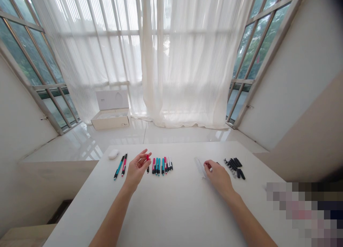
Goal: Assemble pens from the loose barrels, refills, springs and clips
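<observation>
Sheer white curtains (171,61) cover a tall window far beyond both hands, and a glossy white floor (160,136) runs up to them. On that floor, well past the left hand, sits an open white cardboard box (111,120) with its lid standing up.

The white worktop (171,211) spreads under both forearms. The left hand (137,170) is curled, its thumb and fingertips pinching a slim red-and-black pen (147,158) upright, the red end above the fingers and the dark end showing below.

Just right of that hand lies a tight row of pens (162,166), side by side, with teal, red and black-and-white barrels. Just left of it, a teal pen (119,167) and a red-and-black pen (124,165) lie slanted, and a white computer mouse (113,154) sits beyond them.

The right hand (218,176) is bunched, fingers low to the worktop; whether it holds anything cannot be told. Just left of its fingers fans a bundle of thin silver refills (199,167), and just right lies a cluster of black pen barrels (234,167).
</observation>
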Demonstrator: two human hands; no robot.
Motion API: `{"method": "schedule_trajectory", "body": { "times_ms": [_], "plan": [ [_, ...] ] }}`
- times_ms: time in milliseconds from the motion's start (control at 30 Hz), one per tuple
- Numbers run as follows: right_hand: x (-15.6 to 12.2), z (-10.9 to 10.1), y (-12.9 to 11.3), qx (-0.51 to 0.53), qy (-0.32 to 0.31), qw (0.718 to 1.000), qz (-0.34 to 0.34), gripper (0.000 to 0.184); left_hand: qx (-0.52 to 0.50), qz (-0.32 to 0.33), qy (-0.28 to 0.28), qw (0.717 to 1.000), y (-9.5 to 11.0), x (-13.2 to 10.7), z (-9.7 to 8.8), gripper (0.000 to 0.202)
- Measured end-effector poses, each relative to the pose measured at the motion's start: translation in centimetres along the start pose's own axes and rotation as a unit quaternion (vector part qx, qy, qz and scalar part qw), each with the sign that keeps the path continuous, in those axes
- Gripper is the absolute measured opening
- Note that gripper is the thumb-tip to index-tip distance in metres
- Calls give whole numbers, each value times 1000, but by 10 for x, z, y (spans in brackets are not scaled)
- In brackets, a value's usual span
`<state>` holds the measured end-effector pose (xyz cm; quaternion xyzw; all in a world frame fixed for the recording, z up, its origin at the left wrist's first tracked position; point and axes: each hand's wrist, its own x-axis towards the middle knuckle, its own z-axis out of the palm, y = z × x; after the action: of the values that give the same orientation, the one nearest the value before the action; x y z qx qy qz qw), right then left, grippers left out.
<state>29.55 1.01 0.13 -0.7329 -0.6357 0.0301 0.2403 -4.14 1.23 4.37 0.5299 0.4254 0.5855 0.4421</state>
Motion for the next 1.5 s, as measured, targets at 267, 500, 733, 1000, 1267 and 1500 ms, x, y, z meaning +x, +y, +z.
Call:
{"method": "schedule_trajectory", "body": {
  "times_ms": [267, 500, 733, 1000, 1267, 1500],
  "plan": [
    [2, 5, 7, -21, 13, 1000, 4, 18, 92, -47, 81, 991, -26, 8, -6, 46],
    [2, 8, 7, -18, -13, 1000, -10, 15, 239, -13, 79, 968, -46, 16, -10, 25],
    [2, 8, 5, -2, -37, 999, -24, 17, 256, -8, 18, 966, -49, 12, -9, 15],
    [1, 9, 2, 16, -54, 998, -33, 20, 551, 26, 40, 833, -22, 8, -39, 26],
    [0, 8, -1, 34, -43, 998, -39, 21, 655, -41, 39, 753, -20, 6, -60, 38],
    [-1, 6, -3, 40, -24, 998, -38, 23, 595, -23, 6, 803, -26, 8, -49, 42]
  ]
}}
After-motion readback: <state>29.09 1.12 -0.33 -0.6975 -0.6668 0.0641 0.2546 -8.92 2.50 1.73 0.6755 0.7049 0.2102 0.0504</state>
